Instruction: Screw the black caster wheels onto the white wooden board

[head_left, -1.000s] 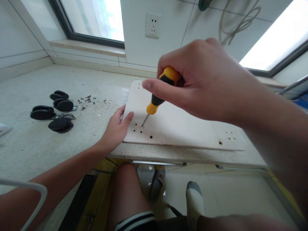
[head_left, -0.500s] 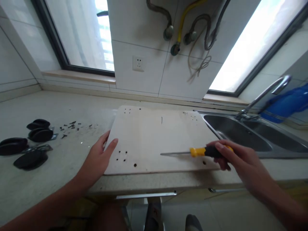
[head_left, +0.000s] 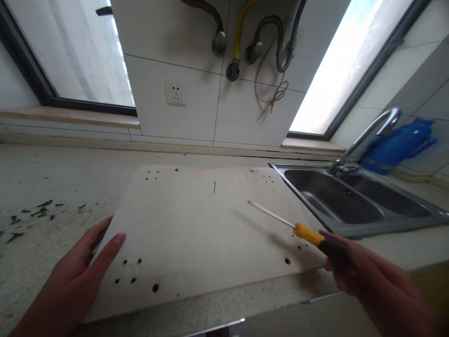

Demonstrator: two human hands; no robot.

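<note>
Board (head_left: 196, 224) beside sink (head_left: 333, 199): left fingers (head_left: 110, 248) clasp its edge; right fingers (head_left: 339, 278) curl around screwdriver (head_left: 306, 233).

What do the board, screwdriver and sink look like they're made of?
Board: probably wood-based, matte off-white, judging by its flat, dull face; core unclear. Screwdriver: straight, bright shaft, likely metal; yellow-and-black handle, probably plastic, from its solid colors. Sink: seemingly stainless steel, satin grey with soft reflections.

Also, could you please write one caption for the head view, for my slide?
Left hand at the edge of a white board, right hand holding a screwdriver above it, beside a sink.
</note>
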